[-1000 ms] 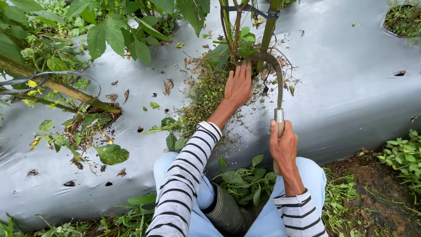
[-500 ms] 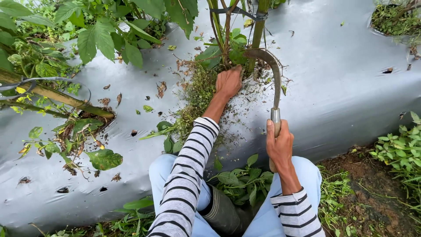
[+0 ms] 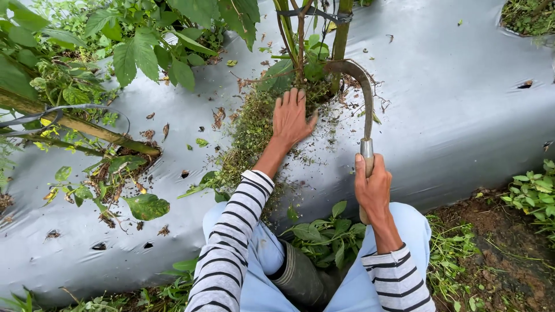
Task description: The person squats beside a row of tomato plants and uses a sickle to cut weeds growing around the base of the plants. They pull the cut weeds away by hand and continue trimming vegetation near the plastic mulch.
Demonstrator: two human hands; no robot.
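My right hand (image 3: 372,188) grips the wooden handle of a curved sickle (image 3: 363,98), whose rusty blade hooks toward the base of a green plant stem (image 3: 340,37). Flat on the silver plastic mulch sheet (image 3: 451,104), my left hand (image 3: 291,117) rests with fingers spread on a pile of small cut weeds (image 3: 248,136) beside the planting hole. Both arms wear striped black and white sleeves.
Leafy plants (image 3: 144,52) and a bamboo stake (image 3: 81,124) fill the left. Another planting hole (image 3: 121,167) lies left of the weeds. Bare soil (image 3: 497,242) and green weeds (image 3: 535,190) lie at the right. My knees in light blue trousers and a dark boot (image 3: 298,280) are below.
My left hand was closed at the plant base, then drew back toward me and opened flat on the weeds. The sickle stayed almost in place.
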